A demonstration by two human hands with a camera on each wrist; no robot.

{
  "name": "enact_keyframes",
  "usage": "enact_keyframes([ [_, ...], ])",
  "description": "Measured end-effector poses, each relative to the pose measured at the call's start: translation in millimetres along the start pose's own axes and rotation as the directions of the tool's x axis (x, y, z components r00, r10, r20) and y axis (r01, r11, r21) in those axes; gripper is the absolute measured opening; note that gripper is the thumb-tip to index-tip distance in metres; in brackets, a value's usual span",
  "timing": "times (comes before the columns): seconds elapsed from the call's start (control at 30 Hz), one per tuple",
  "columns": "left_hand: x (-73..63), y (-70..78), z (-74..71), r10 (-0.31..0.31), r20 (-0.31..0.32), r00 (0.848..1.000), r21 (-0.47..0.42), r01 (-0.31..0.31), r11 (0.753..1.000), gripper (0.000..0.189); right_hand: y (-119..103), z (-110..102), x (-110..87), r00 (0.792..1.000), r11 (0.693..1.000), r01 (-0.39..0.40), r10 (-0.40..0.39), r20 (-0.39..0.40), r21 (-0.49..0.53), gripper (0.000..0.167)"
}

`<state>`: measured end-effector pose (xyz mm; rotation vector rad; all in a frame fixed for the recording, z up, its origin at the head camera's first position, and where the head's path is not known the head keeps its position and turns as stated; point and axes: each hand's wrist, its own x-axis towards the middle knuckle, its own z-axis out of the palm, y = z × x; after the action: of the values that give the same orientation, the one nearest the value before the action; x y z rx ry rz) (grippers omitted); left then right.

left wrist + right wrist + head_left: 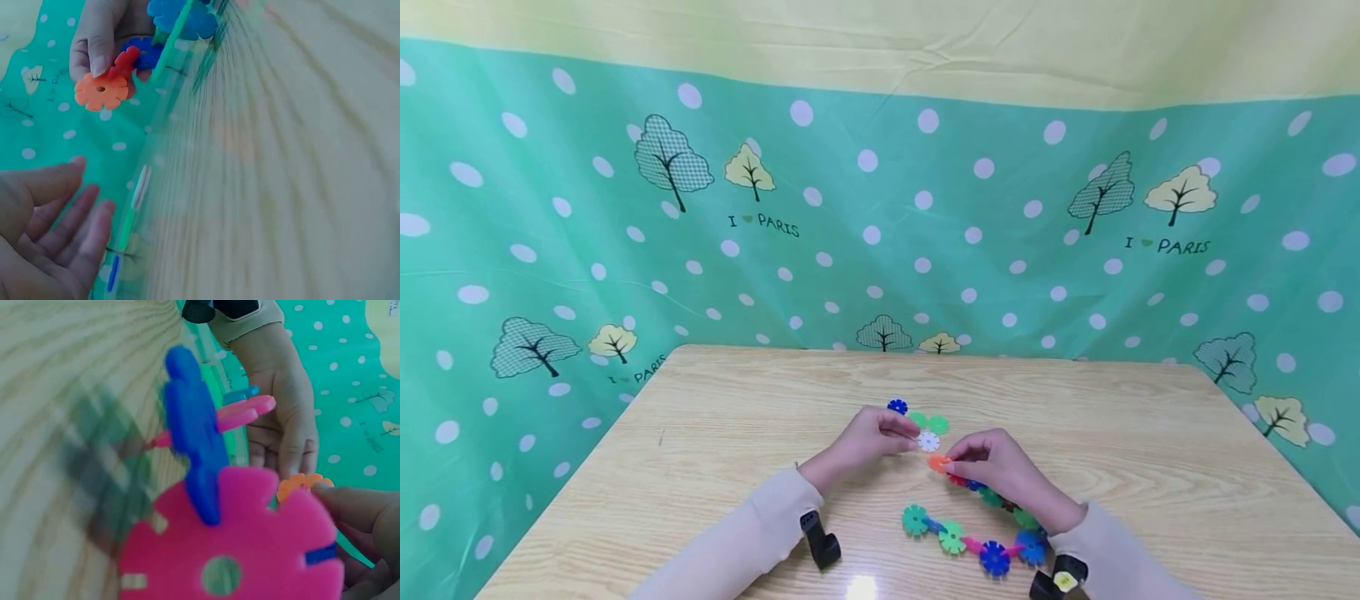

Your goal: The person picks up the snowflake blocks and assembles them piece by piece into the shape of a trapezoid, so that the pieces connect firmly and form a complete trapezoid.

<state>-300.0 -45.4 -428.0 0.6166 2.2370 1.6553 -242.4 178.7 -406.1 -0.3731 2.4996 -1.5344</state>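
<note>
My right hand (996, 458) pinches an orange notched disc (937, 463) between thumb and fingers. That disc ends a chain of interlocking flower-shaped discs, which runs under the right wrist and curves back through a blue disc (995, 558) to a green disc (914, 520). In the right wrist view, a large pink disc (181, 550) of the chain looms close to the camera. My left hand (883, 432) has loosely bent fingers with nothing between them, as the left wrist view shows. Near its fingertips a white disc (928, 442) lies on the table.
Beyond the white disc lie two light green discs (938, 425) and a dark blue disc (897, 406), loose on the wooden table (760, 392). A polka-dot cloth (820, 275) hangs behind the table and along its sides. Each wrist wears a black camera mount (820, 540).
</note>
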Motion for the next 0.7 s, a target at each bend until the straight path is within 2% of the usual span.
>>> enact_keyframes([
  [0.1,5.1,-1.3,5.5,-0.028,-0.002,1.0,0.002,0.028,1.0,0.025,0.2,-3.5,-1.2,0.999,0.999,0.026,-0.025,0.02,-0.033,0.014],
  [0.23,9.7,-2.3,12.5,-0.047,-0.048,0.998,0.042,0.049,0.998,0.027,1.1,-6.0,-2.2,0.996,0.995,0.072,-0.069,0.05,-0.069,0.011],
  [0.4,13.6,-4.1,18.3,-0.068,-0.103,0.992,0.103,0.079,0.992,0.029,3.0,-8.4,-2.2,0.995,0.994,0.079,-0.074,0.073,-0.073,0.008],
  [0.7,19.6,-3.5,23.1,-0.031,-0.136,0.99,0.224,0.062,0.973,0.028,5.8,-11.7,0.0,0.992,0.986,0.114,-0.107,0.066,-0.12,0.009],
])
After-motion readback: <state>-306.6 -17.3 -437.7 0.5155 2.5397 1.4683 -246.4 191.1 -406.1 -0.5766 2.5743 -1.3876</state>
